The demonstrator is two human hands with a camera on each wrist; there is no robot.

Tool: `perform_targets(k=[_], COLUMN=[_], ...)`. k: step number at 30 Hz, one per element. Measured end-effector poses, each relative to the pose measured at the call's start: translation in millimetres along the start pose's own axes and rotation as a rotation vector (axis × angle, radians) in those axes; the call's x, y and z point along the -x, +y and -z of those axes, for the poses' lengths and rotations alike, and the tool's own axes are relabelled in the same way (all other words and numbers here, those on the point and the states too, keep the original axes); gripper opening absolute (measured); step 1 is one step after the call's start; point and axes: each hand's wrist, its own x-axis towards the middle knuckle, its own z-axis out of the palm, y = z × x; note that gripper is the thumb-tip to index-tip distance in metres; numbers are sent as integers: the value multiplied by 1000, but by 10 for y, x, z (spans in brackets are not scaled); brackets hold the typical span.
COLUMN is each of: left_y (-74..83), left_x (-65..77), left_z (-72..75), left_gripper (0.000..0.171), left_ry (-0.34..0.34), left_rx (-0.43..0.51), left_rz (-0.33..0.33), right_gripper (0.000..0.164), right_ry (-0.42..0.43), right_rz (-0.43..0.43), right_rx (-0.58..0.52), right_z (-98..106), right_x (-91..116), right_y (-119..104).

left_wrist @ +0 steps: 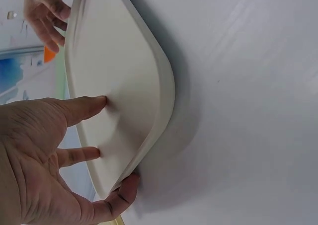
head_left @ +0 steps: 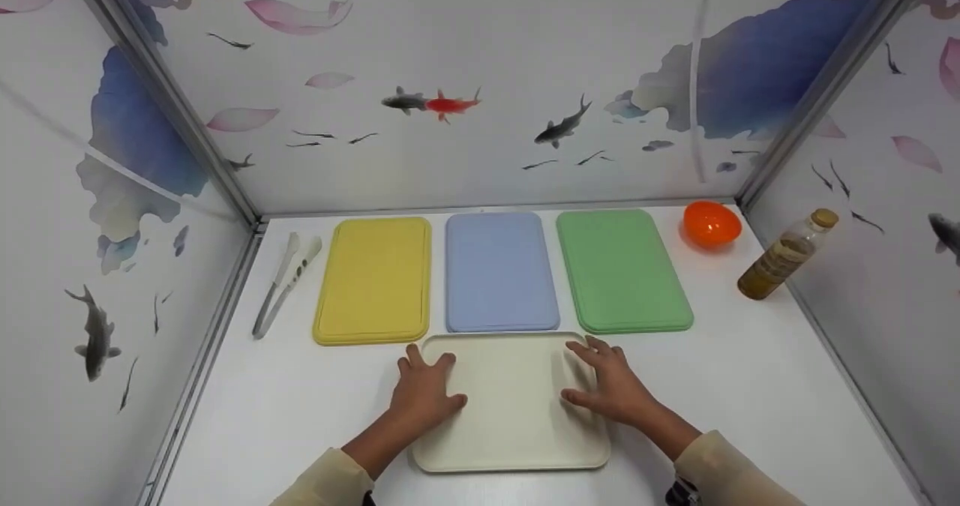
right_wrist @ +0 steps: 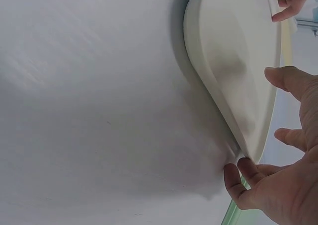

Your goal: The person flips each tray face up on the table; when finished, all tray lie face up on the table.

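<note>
A cream rectangular tray with a raised rim lies on the white table. My left hand is spread over the tray's left side. In the left wrist view its thumb and one finger reach over the tray's surface, while other bent fingers lie at the outside of the rim. My right hand is spread over the right side. Its thumb is above the tray, and its lower fingertips are at the rim's outer edge near a corner; whether they touch it I cannot tell.
Behind the tray lie a yellow cutting board, a blue cutting board and a green cutting board. Tongs lie at the left. An orange bowl and a bottle of amber liquid stand at the right, near the printed wall panels.
</note>
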Motion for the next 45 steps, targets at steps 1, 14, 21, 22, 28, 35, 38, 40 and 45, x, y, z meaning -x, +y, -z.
perform_targets(k=[1, 14, 21, 22, 28, 35, 38, 40, 45], left_y=[-2, 11, -18, -23, -38, -45, -45, -41, -45], left_x=[1, 36, 26, 26, 15, 29, 30, 33, 35], left_z=[-8, 9, 18, 17, 14, 17, 22, 29, 57], left_gripper=[68, 69, 69, 69, 71, 68, 66, 65, 63], left_ry=[4, 12, 16, 17, 15, 7, 11, 10, 6], left_rx=[0, 3, -2, -4, -16, -8, -2, -1, -24], left_rz=[1, 5, -12, -13, -23, -22, -19, -16, -12], right_gripper=[85, 87, 88, 88, 87, 88, 88, 87, 83], right_ry=[0, -23, -26, -26, -18, -32, -32, -33, -21], right_rz=[3, -14, 10, 10, 17, -1, 1, 1, 3], right_rx=[3, 7, 37, 35, 51, 74, 65, 65, 99], right_z=[0, -4, -15, -15, -9, -2, 17, 23, 11], right_x=[-2, -22, -47, -50, -51, -14, -19, -22, -19], right_y=[-1, 18, 33, 28, 24, 22, 3, -2, 2])
